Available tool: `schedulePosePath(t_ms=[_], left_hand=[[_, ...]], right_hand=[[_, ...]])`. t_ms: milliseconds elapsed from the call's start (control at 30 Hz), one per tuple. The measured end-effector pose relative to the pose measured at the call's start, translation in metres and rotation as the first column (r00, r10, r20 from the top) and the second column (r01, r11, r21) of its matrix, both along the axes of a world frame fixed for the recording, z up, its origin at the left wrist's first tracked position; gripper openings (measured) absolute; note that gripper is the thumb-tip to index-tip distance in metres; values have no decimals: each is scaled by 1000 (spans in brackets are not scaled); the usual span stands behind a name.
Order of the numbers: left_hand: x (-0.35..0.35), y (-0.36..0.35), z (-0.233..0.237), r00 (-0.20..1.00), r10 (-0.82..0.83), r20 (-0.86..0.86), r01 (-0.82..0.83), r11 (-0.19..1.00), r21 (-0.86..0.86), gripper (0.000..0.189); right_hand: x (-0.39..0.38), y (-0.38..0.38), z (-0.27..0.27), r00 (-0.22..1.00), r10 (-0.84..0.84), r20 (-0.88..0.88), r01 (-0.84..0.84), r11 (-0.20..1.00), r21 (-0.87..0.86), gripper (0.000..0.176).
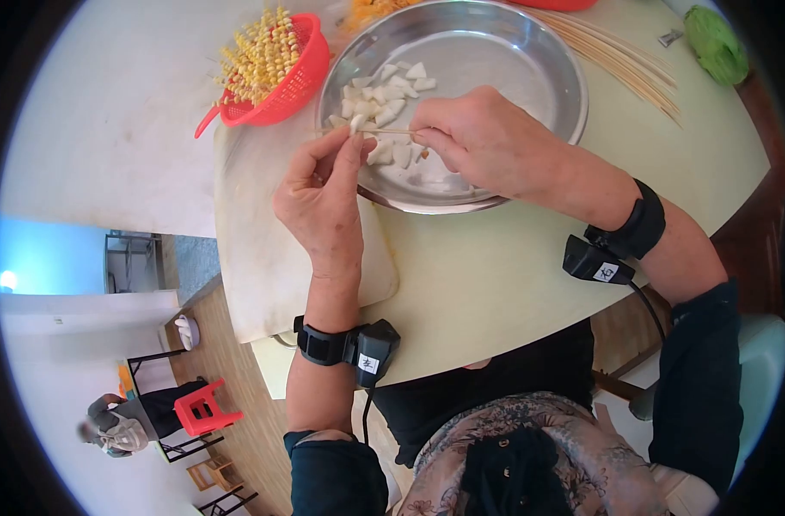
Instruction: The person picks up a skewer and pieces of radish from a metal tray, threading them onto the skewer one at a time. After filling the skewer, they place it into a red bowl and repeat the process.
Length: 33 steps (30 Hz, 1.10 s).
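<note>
My left hand [328, 185] pinches a small white chunk [357, 124] between thumb and fingers at the left rim of a wide metal basin [504, 103]. A thin wooden skewer [392, 132] runs level from that chunk to my right hand [487, 142], whose thumb and fingers are closed on its other end. Both hands are over the basin's near left part. Below them in the basin lies a heap of cut white chunks [382, 101], partly hidden by my fingers.
A red plastic colander [302, 73] at the upper left holds many loaded yellow skewers [259, 60]. Loose bamboo skewers [620, 60] and a green vegetable [717, 47] lie at the upper right. A white board [302, 267] sits under my left forearm. Far left, a person [122, 426] is near a red stool [206, 407].
</note>
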State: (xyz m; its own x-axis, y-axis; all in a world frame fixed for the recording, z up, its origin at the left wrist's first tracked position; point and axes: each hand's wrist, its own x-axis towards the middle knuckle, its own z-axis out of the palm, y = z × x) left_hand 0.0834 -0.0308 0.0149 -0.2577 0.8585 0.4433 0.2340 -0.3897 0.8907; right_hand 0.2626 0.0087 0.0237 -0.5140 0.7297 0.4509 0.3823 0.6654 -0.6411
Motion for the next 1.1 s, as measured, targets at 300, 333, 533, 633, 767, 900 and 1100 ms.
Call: schedulePosePath(t_ms=[300, 333, 533, 633, 767, 900, 1100], left_hand=[[-33, 11, 10, 989, 148, -23, -146, 985, 87, 12], [-36, 12, 10, 986, 169, 2, -169, 982, 86, 13], [-33, 12, 4, 993, 115, 24, -117, 986, 116, 13], [-25, 9, 1, 998, 57, 31, -60, 995, 84, 13], [-1, -1, -2, 997, -40, -65, 41, 999, 17, 11], [17, -8, -6, 982, -89, -165, 90, 996, -3, 10], [12, -8, -1, 983, -47, -176, 49, 999, 6, 10]], right_hand=[[-1, -1, -1, 999, -9, -45, 9, 1000, -5, 20], [0, -2, 2, 1000, 6, 8, -6, 1000, -18, 20], [1, 0, -3, 999, 27, 32, -28, 999, 20, 16], [0, 2, -7, 999, 38, 12, -39, 996, 81, 12], [0, 1, -5, 999, 45, -27, -43, 996, 80, 13], [1, 4, -8, 995, 83, -55, -75, 989, 130, 12], [2, 0, -1, 984, 110, -140, -122, 989, -80, 14]])
